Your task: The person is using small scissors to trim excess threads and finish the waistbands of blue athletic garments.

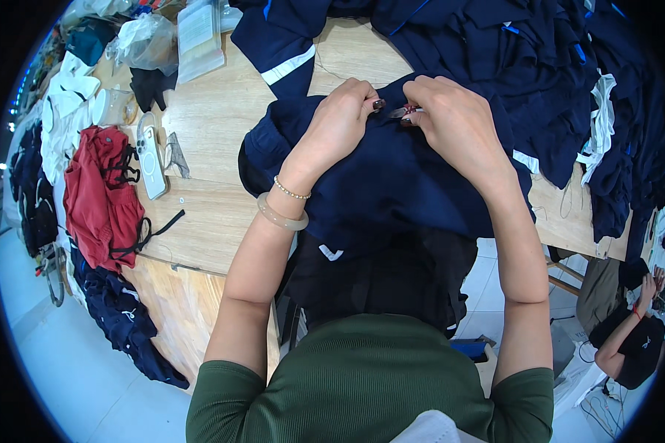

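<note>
A navy blue garment (380, 188) lies across the table edge and hangs over my lap. My left hand (336, 124) is closed in a pinch on the cloth near its far edge, thumb and fingertips together. Close by on the right, my right hand (454, 122) is closed around a small metal tool that looks like thread snips (397, 113). Its short pale tip points left toward my left fingertips, just above the cloth. Most of the tool is hidden inside my fingers. A small white label (331, 253) shows at the garment's near edge.
A pile of navy garments (495, 59) covers the table's far right. On the left lie a white phone (152, 164), a red garment (105, 196), a clear plastic cup (111, 107) and plastic bags (146, 43). Another person (628, 347) is at the lower right.
</note>
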The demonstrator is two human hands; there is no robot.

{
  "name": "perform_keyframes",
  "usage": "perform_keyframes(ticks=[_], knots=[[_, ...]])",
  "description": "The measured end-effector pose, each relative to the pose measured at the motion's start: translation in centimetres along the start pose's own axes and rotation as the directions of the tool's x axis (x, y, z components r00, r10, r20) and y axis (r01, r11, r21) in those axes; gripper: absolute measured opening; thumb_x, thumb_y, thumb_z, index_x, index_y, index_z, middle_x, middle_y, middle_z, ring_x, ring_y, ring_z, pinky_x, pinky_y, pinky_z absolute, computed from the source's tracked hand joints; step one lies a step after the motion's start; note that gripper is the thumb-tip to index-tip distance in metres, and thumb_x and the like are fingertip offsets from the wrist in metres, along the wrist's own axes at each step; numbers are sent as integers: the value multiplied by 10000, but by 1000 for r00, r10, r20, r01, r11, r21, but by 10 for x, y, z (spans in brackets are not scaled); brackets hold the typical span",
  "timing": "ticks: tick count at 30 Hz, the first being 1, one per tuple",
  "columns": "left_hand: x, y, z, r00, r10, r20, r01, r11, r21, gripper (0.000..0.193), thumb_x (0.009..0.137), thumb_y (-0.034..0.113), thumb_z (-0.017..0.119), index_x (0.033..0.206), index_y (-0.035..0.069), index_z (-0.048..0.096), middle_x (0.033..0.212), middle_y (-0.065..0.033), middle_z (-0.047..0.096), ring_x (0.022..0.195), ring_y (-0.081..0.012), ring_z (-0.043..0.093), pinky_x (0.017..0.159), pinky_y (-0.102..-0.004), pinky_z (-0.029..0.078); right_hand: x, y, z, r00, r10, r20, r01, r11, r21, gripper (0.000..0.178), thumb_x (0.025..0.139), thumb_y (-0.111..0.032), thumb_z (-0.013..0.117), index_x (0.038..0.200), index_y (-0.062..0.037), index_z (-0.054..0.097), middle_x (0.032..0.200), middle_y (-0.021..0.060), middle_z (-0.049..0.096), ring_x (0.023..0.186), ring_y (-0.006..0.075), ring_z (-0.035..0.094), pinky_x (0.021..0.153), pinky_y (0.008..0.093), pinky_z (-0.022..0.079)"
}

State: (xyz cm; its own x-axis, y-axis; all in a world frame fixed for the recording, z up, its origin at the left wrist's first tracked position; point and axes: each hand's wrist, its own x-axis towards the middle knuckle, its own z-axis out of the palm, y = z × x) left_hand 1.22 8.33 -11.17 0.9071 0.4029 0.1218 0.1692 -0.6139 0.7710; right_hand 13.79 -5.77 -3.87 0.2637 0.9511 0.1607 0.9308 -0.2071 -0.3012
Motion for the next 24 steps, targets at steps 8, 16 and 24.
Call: perform_keyframes(ticks=[8, 16, 24], knots=[[1, -1, 0, 1000, -7, 8, 8, 1000, -7, 106, 940, 39, 524, 944, -67, 536, 871, -174, 571, 757, -290, 572, 723, -341, 477, 0, 3, 5, 1000, 2, -10, -2, 1000, 8, 102, 772, -56, 670, 862, -28, 631, 850, 84, 655, 859, 269, 645, 721, 386, 524], [-3, 0, -10, 993, 70, 95, -56, 989, -137, 118, 860, 38, 655, 940, -11, 582, 960, -76, 587, 773, -194, 604, 725, -268, 504, -21, 59, 21, 931, 363, 30, -317, 767, 558, 162, 854, -150, 677, 906, -17, 603, 866, 90, 692, 796, 200, 654, 725, 300, 481], [-1, -6, -11, 988, 94, 125, -91, 995, -31, 87, 863, 6, 628, 925, 1, 566, 959, -75, 589, 809, -152, 613, 741, -282, 522, -26, 59, 23, 906, 420, 50, -375, 744, 553, 185, 863, -180, 691, 927, -26, 611, 856, 86, 691, 801, 168, 634, 733, 288, 466]])
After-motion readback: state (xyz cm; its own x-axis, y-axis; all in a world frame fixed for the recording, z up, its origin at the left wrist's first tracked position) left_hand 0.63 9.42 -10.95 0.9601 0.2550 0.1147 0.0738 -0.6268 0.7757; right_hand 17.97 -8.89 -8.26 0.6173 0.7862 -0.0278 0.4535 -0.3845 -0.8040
